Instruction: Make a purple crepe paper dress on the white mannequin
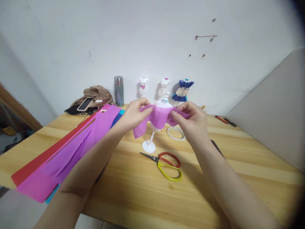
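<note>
A strip of purple crepe paper [159, 117] lies across the front of a small white mannequin [149, 146] on a round stand. My left hand [137, 113] pinches the strip on the left, and a loose end hangs below those fingers. On the other side my right hand [192, 119] grips the strip between thumb and fingers. The paper covers most of the torso; the neck, with a light blue band, shows above it. Scissors [158, 159] with one red and one yellow handle rest on the table just in front of the stand.
Long sheets of coloured crepe paper [71, 149] spread over the left side. A roll of white tape [175, 134] lies behind the scissors. Along the wall stand a flask [119, 91], two bare mannequins [143, 86] and one in a blue paper dress [183, 92]. A phone [85, 104] rests near brown cloth.
</note>
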Available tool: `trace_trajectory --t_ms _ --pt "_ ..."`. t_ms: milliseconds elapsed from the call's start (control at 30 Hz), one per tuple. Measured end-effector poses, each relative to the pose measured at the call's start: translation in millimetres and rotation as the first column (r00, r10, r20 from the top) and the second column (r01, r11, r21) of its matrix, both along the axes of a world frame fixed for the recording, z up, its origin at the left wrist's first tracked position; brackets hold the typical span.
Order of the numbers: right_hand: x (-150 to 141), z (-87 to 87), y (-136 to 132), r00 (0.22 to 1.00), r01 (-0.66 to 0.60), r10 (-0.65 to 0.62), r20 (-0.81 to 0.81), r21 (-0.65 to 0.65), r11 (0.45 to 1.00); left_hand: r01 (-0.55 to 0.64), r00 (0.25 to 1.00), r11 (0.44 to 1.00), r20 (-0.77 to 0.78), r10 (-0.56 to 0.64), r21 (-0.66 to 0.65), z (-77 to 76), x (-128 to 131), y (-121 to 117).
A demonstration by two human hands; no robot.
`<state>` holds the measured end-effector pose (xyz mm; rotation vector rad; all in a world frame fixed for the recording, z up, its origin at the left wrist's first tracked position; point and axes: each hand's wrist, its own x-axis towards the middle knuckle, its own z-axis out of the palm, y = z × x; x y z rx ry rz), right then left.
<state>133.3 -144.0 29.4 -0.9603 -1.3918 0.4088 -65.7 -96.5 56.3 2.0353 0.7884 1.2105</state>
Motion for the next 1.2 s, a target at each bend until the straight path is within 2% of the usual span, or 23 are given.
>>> trace_trajectory --t_ms 133,533,667,900,1200 --pt "3 0.7 1 1.000 -0.010 0.010 -0.024 -0.015 1.000 -0.043 0.999 0.999 -0.018 0.043 0.015 1.3 -2 1" --pt "15 7.4 1 0.997 0.076 -0.075 -0.027 0.025 0.997 0.040 0.998 0.997 0.054 -0.036 -0.070 10.2 -15 6" --pt "13 9.0 -1 0.997 0.051 -0.050 -0.052 0.012 0.999 0.010 1.000 0.999 0.027 -0.009 -0.031 9.1 -15 6" --pt "22 12.2 -3 0.997 0.069 -0.069 -0.015 0.021 0.997 0.026 0.995 1.000 -0.095 -0.025 0.002 13.0 -20 7" --pt "29 11.2 -1 0.997 0.077 -0.077 -0.018 0.007 0.997 -0.002 0.995 1.000 -0.104 0.004 0.024 12.4 -20 9"
